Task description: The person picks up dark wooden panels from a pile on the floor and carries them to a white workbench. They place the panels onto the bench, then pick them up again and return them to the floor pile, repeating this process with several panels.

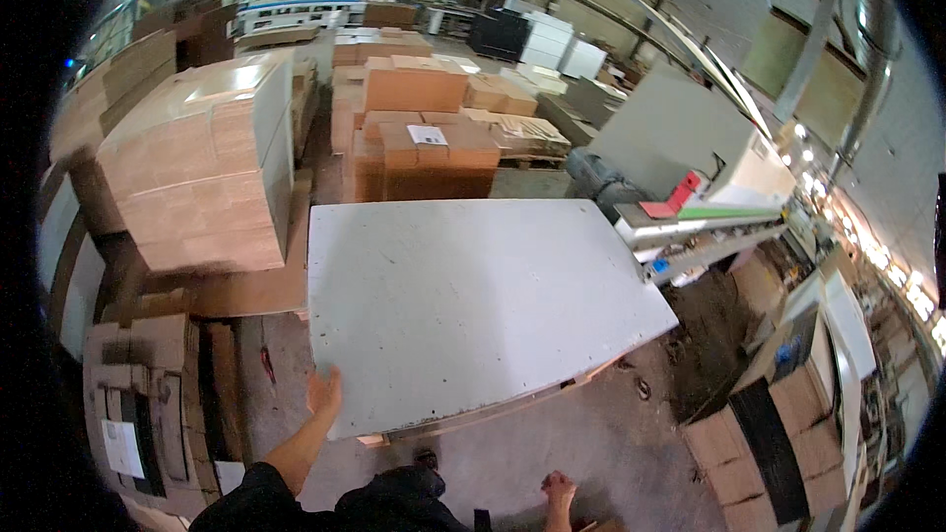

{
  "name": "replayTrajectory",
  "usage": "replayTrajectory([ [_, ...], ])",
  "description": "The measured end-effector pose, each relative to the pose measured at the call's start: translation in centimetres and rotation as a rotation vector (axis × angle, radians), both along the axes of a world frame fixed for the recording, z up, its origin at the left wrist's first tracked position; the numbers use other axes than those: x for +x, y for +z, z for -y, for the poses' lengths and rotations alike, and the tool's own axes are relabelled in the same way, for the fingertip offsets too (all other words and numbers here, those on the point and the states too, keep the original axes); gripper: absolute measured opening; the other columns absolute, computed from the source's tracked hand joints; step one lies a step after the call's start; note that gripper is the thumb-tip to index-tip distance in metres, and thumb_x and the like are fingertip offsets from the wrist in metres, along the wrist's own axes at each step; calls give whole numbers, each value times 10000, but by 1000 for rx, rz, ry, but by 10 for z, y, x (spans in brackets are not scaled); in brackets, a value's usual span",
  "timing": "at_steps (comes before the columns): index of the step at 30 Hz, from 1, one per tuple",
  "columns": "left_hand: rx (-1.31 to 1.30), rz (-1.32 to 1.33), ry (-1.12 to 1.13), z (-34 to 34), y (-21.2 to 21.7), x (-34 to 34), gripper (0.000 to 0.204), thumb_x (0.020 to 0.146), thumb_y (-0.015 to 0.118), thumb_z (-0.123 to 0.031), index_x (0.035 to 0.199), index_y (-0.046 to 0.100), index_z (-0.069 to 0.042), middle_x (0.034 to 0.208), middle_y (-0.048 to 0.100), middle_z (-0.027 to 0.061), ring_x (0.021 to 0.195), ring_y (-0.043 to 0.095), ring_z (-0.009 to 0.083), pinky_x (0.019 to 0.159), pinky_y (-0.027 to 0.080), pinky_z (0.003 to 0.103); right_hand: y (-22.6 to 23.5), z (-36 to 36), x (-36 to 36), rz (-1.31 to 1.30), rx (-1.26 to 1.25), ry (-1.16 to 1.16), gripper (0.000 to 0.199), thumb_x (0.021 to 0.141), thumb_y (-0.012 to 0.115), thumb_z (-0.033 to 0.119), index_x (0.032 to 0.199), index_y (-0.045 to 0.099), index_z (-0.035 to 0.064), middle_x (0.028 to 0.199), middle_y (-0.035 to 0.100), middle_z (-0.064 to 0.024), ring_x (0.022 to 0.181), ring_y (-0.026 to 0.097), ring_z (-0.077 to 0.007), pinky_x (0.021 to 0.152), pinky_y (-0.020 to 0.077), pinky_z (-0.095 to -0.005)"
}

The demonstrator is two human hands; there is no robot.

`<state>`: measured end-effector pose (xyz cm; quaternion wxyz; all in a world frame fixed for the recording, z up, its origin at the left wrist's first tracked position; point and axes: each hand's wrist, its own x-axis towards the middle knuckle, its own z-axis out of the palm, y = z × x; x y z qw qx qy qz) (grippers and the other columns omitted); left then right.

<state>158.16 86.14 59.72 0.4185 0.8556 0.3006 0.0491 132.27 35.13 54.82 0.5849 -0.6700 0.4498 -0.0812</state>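
A large white board [473, 305], scuffed and specked with dark marks, lies flat in front of me on a low wooden support. At its near left edge rests my left hand [323, 392], the fingers apart and touching the board's side. My right hand [559, 488] hangs low, off the board's near edge, with its fingers curled in. Nothing shows in it. Below the board's near edge part of a wooden frame [473, 419] is visible.
Stacked brown panels [197, 167] stand at the left, with cardboard bundles [148, 394] nearer. Cardboard boxes [439, 153] are beyond the board. A machine with a green strip [719, 214] adjoins its right side. Strapped cartons [769, 453] are at the near right.
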Motion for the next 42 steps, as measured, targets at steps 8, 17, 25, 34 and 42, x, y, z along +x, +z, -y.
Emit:
replayTrajectory([
  [8,60,6,-1,-10,-26,14,759,906,575,-521,1387,439,49,1320,574,281,1209,559,450,1012,450,500,31,118,226,-58,-861,238,423,870,661,169,1216,610,-68,1073,679,-209,942,637,-335,850,522,-460],
  [17,96,-304,230,-11,-4,139,732,930,532,-520,1408,439,27,1254,617,254,1162,605,377,987,470,481,50,135,356,-253,-1036,320,495,863,709,241,1263,577,-20,1341,508,-225,1190,511,-378,970,463,-488],
  [25,162,-398,234,1,34,135,746,957,435,-572,1430,451,4,1215,655,204,1133,628,340,993,463,464,28,113,355,-523,-1765,452,697,848,606,558,1384,513,122,1407,492,-168,1327,432,-355,965,414,-570],
  [34,295,-358,262,5,33,140,611,966,427,-553,1180,549,6,1101,690,202,1033,676,355,923,499,489,-19,131,359,-278,-1462,310,741,877,550,590,1426,506,94,1474,454,-167,1302,456,-399,993,385,-603],
  [42,270,-331,276,8,33,145,589,965,429,-555,1129,561,-4,1103,685,206,1070,657,344,931,485,488,-10,131,368,-253,-1411,268,780,885,566,601,1456,460,80,1522,402,-163,1356,403,-410,1018,343,-652],
])
